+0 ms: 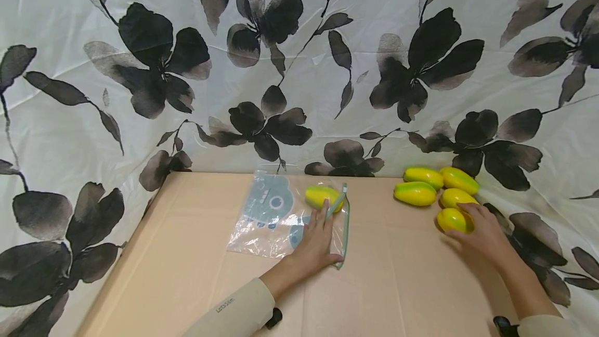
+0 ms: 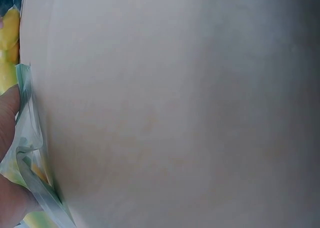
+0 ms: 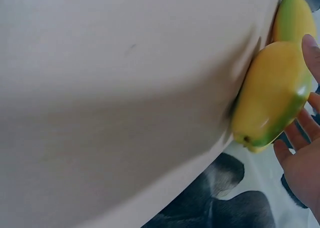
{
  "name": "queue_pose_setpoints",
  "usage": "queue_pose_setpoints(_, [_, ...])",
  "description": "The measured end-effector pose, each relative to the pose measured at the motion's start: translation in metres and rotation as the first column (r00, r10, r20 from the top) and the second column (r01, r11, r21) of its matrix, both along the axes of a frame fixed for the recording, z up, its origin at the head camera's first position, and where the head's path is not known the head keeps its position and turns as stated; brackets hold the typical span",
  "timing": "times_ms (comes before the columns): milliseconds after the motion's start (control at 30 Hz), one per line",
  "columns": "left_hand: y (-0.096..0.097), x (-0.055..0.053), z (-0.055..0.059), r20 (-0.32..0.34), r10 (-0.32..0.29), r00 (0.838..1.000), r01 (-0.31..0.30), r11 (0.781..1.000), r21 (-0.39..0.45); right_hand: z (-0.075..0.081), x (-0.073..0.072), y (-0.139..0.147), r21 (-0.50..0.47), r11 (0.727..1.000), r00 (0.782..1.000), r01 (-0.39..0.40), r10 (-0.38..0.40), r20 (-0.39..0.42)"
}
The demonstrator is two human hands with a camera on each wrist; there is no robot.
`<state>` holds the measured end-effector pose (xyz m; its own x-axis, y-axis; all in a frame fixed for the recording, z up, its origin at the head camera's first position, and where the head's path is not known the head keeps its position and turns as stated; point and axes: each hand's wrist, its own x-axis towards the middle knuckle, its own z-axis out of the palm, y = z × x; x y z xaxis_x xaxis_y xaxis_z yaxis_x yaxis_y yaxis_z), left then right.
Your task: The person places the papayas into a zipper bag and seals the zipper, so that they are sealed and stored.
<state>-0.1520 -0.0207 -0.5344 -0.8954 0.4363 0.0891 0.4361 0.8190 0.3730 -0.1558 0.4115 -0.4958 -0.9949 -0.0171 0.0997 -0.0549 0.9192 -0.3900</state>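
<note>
1. Currently, left hand (image 1: 314, 238) lies over the clear bag (image 1: 267, 243), fingers mostly straight and spread, thumb out at the zip strip (image 1: 347, 228). Not clenched.
2. Left wrist view: thumb and a finger sit apart at the strip, film puckered between them. Probably to pin the bag flat and keep its mouth parted; can't tell how hard they press.
3. Bag lies flat on the tabletop (image 1: 388, 280), blue print (image 1: 273, 196) on it, mouth side facing right, toward the fruit pile. Likely set so for a short reach between the two.
4. One yellow-green fruit (image 1: 320, 195) is inside the bag, far side, just within the mouth; the strip loops up across its right end.
5. Right hand (image 1: 489, 233) is bent round the nearest loose fruit (image 1: 451, 219), thumb on one side, fingers on the other, clamped on it as far as seen. Whether it's lifted: can't tell.
6. Straddling the sides seems to suit a smooth, rounded, maybe slippery skin.
7. Four other fruits (image 1: 432, 178) cluster just beyond, far right corner, near the flowered cloth (image 1: 346, 124); bunched there presumably to leave the middle for the bag.
</note>
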Motion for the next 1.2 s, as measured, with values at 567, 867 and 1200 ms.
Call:
queue_pose_setpoints(567, [0.001,0.000,0.002,0.005,0.005,1.000,-0.005,1.000,-0.008,-0.014,0.007,0.010,0.028,0.999,0.999,0.032,-0.032,0.001])
queue_pose_setpoints(867, [0.002,0.001,0.002,-0.001,0.006,1.000,-0.006,1.000,-0.019,-0.023,0.004,0.008,-0.042,0.999,1.000,-0.014,0.014,0.005])
queue_pose_setpoints(1200, [0.002,0.001,0.003,0.004,0.006,1.000,-0.006,1.000,-0.019,-0.029,0.001,0.006,-0.180,0.980,0.989,-0.084,0.104,0.103])
